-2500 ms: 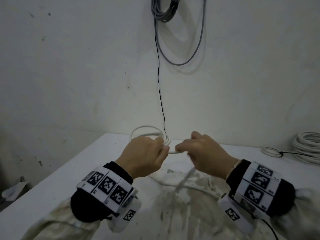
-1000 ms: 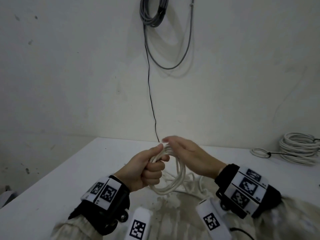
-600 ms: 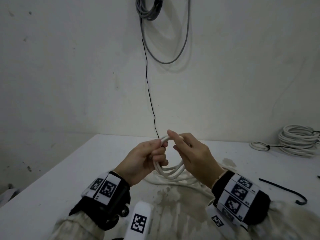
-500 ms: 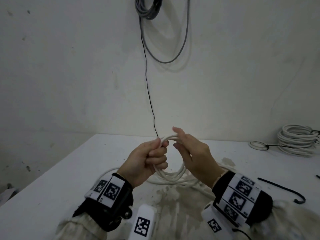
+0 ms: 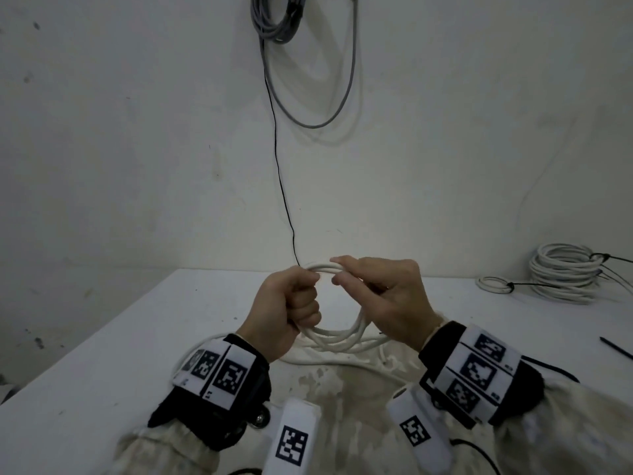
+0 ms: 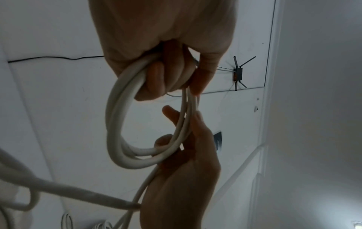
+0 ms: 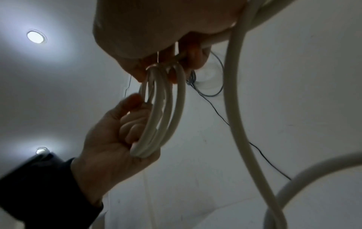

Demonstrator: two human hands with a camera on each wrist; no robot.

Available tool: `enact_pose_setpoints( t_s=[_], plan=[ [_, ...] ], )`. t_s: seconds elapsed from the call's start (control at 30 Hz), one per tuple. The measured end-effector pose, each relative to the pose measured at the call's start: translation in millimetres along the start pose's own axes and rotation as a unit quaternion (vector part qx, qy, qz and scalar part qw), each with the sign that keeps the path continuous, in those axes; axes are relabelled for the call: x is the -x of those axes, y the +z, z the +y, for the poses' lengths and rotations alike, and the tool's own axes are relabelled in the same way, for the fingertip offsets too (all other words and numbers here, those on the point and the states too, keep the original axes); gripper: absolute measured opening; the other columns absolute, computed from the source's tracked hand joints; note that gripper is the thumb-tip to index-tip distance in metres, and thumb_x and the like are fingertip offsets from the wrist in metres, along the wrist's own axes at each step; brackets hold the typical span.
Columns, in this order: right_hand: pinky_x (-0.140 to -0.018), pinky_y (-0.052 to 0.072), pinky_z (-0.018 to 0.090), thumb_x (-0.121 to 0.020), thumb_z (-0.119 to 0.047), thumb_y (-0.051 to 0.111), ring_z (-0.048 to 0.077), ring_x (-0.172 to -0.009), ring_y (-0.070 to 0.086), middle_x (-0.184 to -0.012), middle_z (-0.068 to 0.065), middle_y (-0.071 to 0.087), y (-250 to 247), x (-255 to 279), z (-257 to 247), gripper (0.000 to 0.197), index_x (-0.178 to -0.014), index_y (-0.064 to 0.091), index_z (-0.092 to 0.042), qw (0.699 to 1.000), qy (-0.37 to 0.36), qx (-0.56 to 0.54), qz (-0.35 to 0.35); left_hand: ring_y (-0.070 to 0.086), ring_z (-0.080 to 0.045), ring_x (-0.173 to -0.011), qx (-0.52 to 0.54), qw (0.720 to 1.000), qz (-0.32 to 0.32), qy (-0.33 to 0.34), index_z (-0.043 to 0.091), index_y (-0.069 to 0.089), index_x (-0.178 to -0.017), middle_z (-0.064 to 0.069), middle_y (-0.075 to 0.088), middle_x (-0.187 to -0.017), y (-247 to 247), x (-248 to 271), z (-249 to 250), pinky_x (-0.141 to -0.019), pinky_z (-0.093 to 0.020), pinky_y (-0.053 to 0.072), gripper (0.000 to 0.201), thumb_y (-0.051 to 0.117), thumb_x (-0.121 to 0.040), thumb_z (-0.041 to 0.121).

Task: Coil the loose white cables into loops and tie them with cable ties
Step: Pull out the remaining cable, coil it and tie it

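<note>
A white cable coil [image 5: 337,334] of several loops hangs upright between my hands above the table [image 5: 113,358]. My left hand [image 5: 286,311] is fisted round the coil's left side; the left wrist view shows the loops [image 6: 119,124] running through its curled fingers. My right hand [image 5: 383,296] holds the coil's upper right side, fingers curled over the strands [image 7: 164,99]. The loose rest of the cable [image 5: 342,359] trails from the coil onto the table below my wrists and passes under my right palm [image 7: 237,93].
A large tied white cable coil [image 5: 568,275] and a small tied one [image 5: 495,285] lie at the table's far right. A black cable tie [image 5: 616,347] lies at the right edge. Grey cable [image 5: 277,15] hangs on the wall, with a thin black wire [image 5: 282,180] running down.
The coil has gained loops and now hangs wider between my hands. My right hand has come over to its upper right, and the left fist has closed tighter around it.
</note>
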State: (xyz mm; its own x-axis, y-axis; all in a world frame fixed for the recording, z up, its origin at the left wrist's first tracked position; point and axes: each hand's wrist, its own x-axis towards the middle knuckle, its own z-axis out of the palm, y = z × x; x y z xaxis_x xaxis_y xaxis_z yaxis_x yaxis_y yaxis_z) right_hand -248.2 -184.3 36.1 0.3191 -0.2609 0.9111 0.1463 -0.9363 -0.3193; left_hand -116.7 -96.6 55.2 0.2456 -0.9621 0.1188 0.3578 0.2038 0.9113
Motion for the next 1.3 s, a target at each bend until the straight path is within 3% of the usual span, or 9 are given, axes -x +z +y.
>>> enact_pose_setpoints(
  t_s=[0.13,0.33,0.47,0.6,0.73,0.83,1.0,1.1,1.3],
  plan=[
    [-0.046,0.031,0.02,-0.083,-0.017,0.069,0.01,-0.045,0.03,-0.047,0.005,0.04,-7.1,-1.2,8.3,0.02,-0.102,0.074,-0.013,0.992,0.099,-0.02,-0.081,0.008,-0.007,-0.034,0.01,1.0,-0.018,-0.017,0.018,0.035,-0.047,0.01,0.017,-0.035,-4.3,4.4,2.9,-0.04,-0.022,0.014,0.034,0.053,-0.073,0.031],
    [-0.04,0.05,0.028,-0.084,-0.009,0.063,0.021,-0.052,0.065,-0.081,0.004,0.074,-4.6,-11.4,16.1,0.015,-0.093,0.072,-0.001,0.95,-0.162,0.264,-0.025,0.012,-0.008,-0.035,0.141,0.985,-0.097,-0.032,0.016,0.041,-0.055,0.009,0.024,-0.035,8.1,8.2,-10.1,-0.041,-0.019,0.032,0.04,0.042,-0.087,0.041],
    [-0.05,0.056,0.027,-0.086,-0.013,0.057,0.021,-0.062,0.069,-0.085,0.008,0.074,-14.4,-12.8,16.9,0.023,-0.095,0.07,0.003,0.947,-0.189,0.251,-0.067,0.061,-0.016,-0.064,-0.067,0.993,-0.095,0.007,0.006,0.055,-0.093,-0.002,0.054,-0.064,-7.1,5.9,-9.1,-0.07,-0.032,0.048,0.034,0.034,-0.098,0.032],
    [-0.042,0.051,0.031,-0.091,-0.014,0.051,0.024,-0.049,0.059,-0.075,0.005,0.07,-15.2,-9.3,16.2,0.022,-0.095,0.068,-0.001,0.941,-0.165,0.261,-0.137,0.067,-0.02,-0.095,-0.286,0.954,-0.059,0.071,0.008,0.059,-0.114,-0.009,0.069,-0.099,-15.0,3.9,1.7,-0.087,-0.038,0.051,0.027,0.038,-0.099,0.013],
    [-0.037,0.047,0.031,-0.094,-0.014,0.047,0.024,-0.045,0.055,-0.073,0.002,0.068,-8.8,-8.9,15.2,0.023,-0.092,0.069,-0.005,0.935,-0.168,0.285,-0.129,0.046,-0.015,-0.046,-0.266,0.961,-0.046,0.053,-0.001,0.058,-0.086,0.001,0.043,-0.054,-2.0,7.4,-2.6,-0.058,-0.033,0.046,0.047,0.033,-0.1,0.036],
    [-0.039,0.047,0.029,-0.095,-0.023,0.05,0.021,-0.049,0.06,-0.075,0.001,0.071,-4.4,-11.3,10.4,0.027,-0.098,0.072,-0.007,0.942,-0.169,0.277,-0.081,0.017,-0.008,-0.037,-0.181,0.982,-0.014,0.051,0.007,0.051,-0.072,0.005,0.02,-0.048,3.9,8.5,-4.0,-0.038,-0.017,0.022,0.041,0.041,-0.097,0.038],
    [-0.049,0.042,0.017,-0.095,-0.04,0.046,0.007,-0.044,0.055,-0.059,0.004,0.064,-12.3,-15.4,-3.8,0.039,-0.092,0.066,-0.006,0.977,0.081,0.132,-0.146,0.014,-0.002,-0.03,-0.034,0.993,0.034,0.105,0.011,0.044,-0.067,0.011,0.021,-0.039,-6.1,1.4,17.5,-0.033,-0.012,0.014,0.036,0.042,-0.097,0.029],
    [-0.053,0.038,0.014,-0.099,-0.029,0.043,0.007,-0.048,0.048,-0.062,0.01,0.065,-27.1,-14.3,-7.2,0.037,-0.093,0.069,-0.003,0.911,0.304,-0.022,-0.277,0.016,-0.001,-0.029,0.004,0.988,0.07,0.134,0.012,0.043,-0.067,0.012,0.022,-0.039,-17.6,-2.0,35.9,-0.031,-0.014,0.014,0.036,0.041,-0.099,0.03],
    [-0.06,0.038,0.02,-0.089,-0.017,0.063,0.009,-0.048,0.041,-0.051,-0.005,0.05,-31.6,-23.0,-0.2,0.019,-0.106,0.071,-0.016,0.846,0.331,0.027,-0.417,0.017,0.0,-0.028,0.073,0.98,0.086,0.162,0.013,0.041,-0.067,0.012,0.022,-0.037,-35.1,-3.1,61.5,-0.03,-0.014,0.014,0.038,0.037,-0.1,0.033]
  ],
)
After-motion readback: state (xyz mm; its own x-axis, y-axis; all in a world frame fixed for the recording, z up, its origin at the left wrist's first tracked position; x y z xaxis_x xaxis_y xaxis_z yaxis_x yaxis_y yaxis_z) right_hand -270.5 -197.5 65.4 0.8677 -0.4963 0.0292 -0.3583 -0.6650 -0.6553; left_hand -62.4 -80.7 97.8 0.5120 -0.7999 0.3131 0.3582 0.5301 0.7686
